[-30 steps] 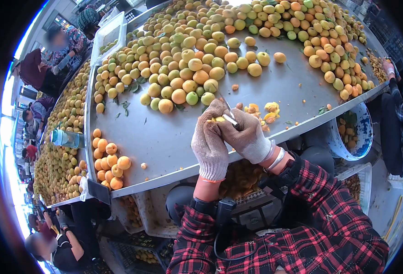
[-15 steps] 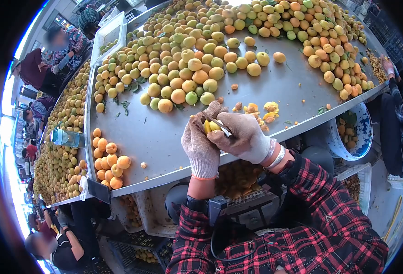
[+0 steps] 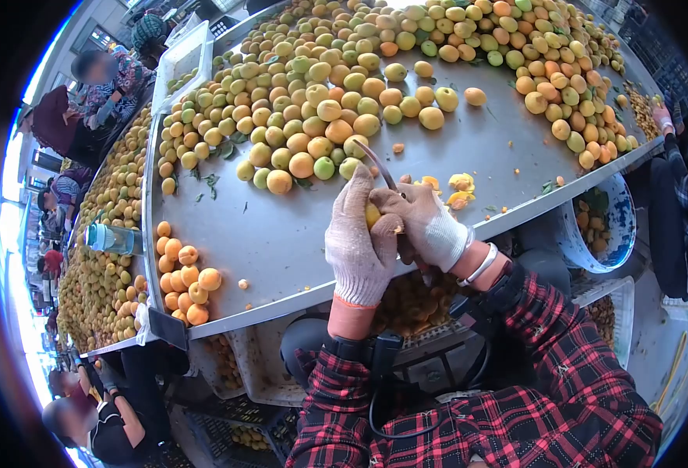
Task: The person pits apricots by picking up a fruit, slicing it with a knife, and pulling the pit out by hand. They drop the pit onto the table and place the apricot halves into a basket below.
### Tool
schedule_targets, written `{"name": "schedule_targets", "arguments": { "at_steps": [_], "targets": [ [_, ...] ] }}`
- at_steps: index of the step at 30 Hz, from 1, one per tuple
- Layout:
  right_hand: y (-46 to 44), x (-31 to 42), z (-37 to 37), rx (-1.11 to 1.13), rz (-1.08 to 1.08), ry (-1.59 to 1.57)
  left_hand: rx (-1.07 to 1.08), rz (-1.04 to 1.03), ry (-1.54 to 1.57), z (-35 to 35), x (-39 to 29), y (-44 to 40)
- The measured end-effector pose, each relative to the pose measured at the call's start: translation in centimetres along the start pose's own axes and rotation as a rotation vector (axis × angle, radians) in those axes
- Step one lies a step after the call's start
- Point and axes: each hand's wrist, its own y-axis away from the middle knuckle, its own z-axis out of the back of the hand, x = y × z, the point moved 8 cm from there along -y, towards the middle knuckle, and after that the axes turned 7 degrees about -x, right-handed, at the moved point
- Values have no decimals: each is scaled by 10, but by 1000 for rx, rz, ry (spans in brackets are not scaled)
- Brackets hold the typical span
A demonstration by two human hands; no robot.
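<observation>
In the head view, my left hand [image 3: 358,246], in a stained knit glove, is closed around an apricot [image 3: 372,215], of which only a small yellow part shows between the fingers. My right hand [image 3: 428,222], also gloved, grips a knife with a thin curved blade [image 3: 380,165] that sticks up and away over the table. Both hands touch each other just above the table's near edge. Beyond them, cut yellow apricot pieces [image 3: 461,191] and some stones lie on the metal. How much of the held fruit is cut is hidden by my fingers.
Whole apricots [image 3: 305,129] are heaped across the metal table [image 3: 281,242]. A smaller orange pile [image 3: 192,285] lies near left, beside a water bottle [image 3: 114,238] and a phone [image 3: 168,327]. A bucket [image 3: 624,226] stands at right; crates sit below. Several people work nearby.
My hands have turned and shifted slightly right. The blade, earlier down between my hands by the yellow fruit, now points up and away, and less of the fruit shows.
</observation>
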Motion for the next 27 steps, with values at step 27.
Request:
{"name": "schedule_targets", "arguments": {
  "at_steps": [27],
  "targets": [
    [10, 25, 18, 259, 201, -160, -56, 909, 1035, 0, 42, 14]
  ]
}}
